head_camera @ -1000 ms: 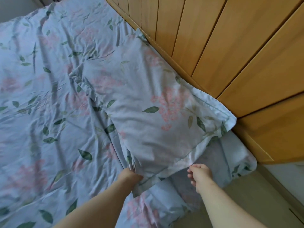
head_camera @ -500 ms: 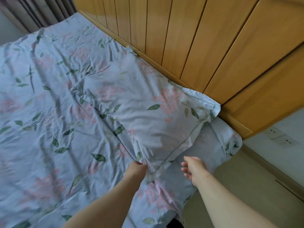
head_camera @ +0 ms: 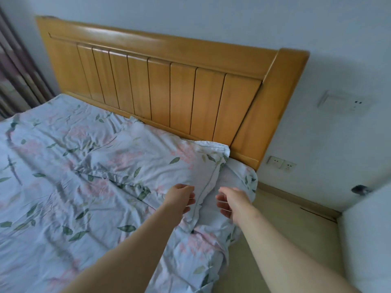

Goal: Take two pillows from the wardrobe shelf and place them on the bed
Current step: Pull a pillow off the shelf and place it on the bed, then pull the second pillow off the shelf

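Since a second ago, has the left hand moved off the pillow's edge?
Yes. The left hand has let go of the floral pillow and now hovers open near its corner, while the pillow lies against the wooden headboard.

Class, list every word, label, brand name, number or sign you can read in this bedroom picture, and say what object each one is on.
None: no readable text anywhere in the view.
Pillow and bed sheet: floral print only, no lettering.
Wooden headboard: plain slats, no mark.
Wall switch plate and wall sockets: blurred, no label can be made out.
Left hand and right hand: bare, nothing written.
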A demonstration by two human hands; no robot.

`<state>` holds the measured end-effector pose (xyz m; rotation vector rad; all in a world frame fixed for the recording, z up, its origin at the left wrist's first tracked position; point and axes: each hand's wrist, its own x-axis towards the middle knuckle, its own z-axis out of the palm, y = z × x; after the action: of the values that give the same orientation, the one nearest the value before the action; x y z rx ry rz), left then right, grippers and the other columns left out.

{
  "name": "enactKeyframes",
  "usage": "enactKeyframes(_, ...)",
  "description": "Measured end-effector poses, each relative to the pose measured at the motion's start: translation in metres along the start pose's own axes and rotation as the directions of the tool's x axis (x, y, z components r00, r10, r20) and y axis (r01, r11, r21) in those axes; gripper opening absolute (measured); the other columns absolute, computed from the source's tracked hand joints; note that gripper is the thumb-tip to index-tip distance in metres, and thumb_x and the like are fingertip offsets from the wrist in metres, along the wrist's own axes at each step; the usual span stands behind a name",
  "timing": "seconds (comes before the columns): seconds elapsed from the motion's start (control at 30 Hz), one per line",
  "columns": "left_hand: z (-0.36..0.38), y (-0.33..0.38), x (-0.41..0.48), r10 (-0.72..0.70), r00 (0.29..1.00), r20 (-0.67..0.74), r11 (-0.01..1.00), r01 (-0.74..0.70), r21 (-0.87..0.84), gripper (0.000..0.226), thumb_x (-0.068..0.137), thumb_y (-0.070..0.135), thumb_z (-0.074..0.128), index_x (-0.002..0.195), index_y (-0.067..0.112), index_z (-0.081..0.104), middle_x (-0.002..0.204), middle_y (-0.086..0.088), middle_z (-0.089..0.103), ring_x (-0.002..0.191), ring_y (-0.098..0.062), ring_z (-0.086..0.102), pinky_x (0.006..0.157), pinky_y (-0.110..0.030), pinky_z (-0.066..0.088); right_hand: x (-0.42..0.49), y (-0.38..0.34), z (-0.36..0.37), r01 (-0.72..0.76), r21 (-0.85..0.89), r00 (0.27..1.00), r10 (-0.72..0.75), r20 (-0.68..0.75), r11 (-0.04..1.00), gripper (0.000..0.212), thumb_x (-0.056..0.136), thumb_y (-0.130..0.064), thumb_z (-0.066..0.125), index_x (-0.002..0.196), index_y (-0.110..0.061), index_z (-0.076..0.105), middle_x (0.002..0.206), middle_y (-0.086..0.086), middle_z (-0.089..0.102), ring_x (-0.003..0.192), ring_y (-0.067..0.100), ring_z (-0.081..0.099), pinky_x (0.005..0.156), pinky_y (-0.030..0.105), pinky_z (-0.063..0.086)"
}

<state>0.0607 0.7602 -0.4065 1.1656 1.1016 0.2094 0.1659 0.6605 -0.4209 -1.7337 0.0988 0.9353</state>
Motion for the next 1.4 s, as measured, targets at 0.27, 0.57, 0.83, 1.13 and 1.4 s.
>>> enactKeyframes(0.27,0.041,0.057,-0.100,0.209,0.963,0.171,0.977,-0.212,-0.002,0.012,0.092,0.016,0.047,0.085,0.016,0.056,0.072,-0.002,0.056,0.068,-0.014,0.054,0.061,-0.024,0.041,-0.102,-0.048,-0.058,0.220,0.133,0.975,-0.213,-0.068,0.966,0.010,0.087,-0.020,0.052,0.078,-0.018,0.055,0.071,0.002,0.061,0.063,0.016,0.057,0.055,0.026,0.042)
enactKeyframes(0.57,0.117,0.105,-0.251,0.454,0.734,0.505,0.891,-0.390,-0.233,0.010,0.092,0.018,0.050,0.089,0.015,0.059,0.078,-0.003,0.060,0.075,-0.017,0.060,0.063,-0.028,0.046,-0.287,-0.070,-0.173,0.612,0.086,0.750,-0.542,-0.380,0.787,0.012,0.086,-0.015,0.051,0.076,-0.015,0.057,0.069,0.002,0.061,0.059,0.016,0.056,0.059,0.027,0.042)
enactKeyframes(0.83,0.162,0.073,-0.396,0.552,0.475,0.685,0.804,-0.520,-0.288,0.010,0.090,0.017,0.051,0.089,0.014,0.060,0.075,-0.001,0.060,0.072,-0.015,0.061,0.066,-0.025,0.047,-0.416,-0.012,-0.247,0.695,0.008,0.579,-0.553,-0.599,0.719,0.012,0.086,-0.015,0.052,0.077,-0.014,0.060,0.068,0.003,0.062,0.059,0.016,0.056,0.061,0.028,0.045)
enactKeyframes(1.13,0.230,0.052,-0.524,0.458,0.170,0.872,0.775,-0.556,-0.299,0.011,0.088,0.021,0.053,0.082,0.018,0.062,0.074,0.001,0.062,0.071,-0.015,0.063,0.063,-0.026,0.045,-0.532,0.031,-0.338,0.733,-0.073,0.332,-0.450,-0.829,0.676,0.011,0.084,-0.013,0.055,0.074,-0.015,0.059,0.066,0.002,0.061,0.055,0.016,0.054,0.056,0.025,0.043)
enactKeyframes(1.4,0.298,0.044,-0.597,0.376,-0.081,0.923,0.785,-0.502,-0.364,0.010,0.088,0.018,0.052,0.082,0.019,0.060,0.072,0.002,0.059,0.062,-0.011,0.060,0.061,-0.023,0.045,-0.615,0.044,-0.396,0.711,-0.201,0.069,-0.352,-0.934,0.674,0.012,0.084,-0.011,0.055,0.073,-0.016,0.058,0.065,0.003,0.058,0.053,0.016,0.051,0.056,0.025,0.041)
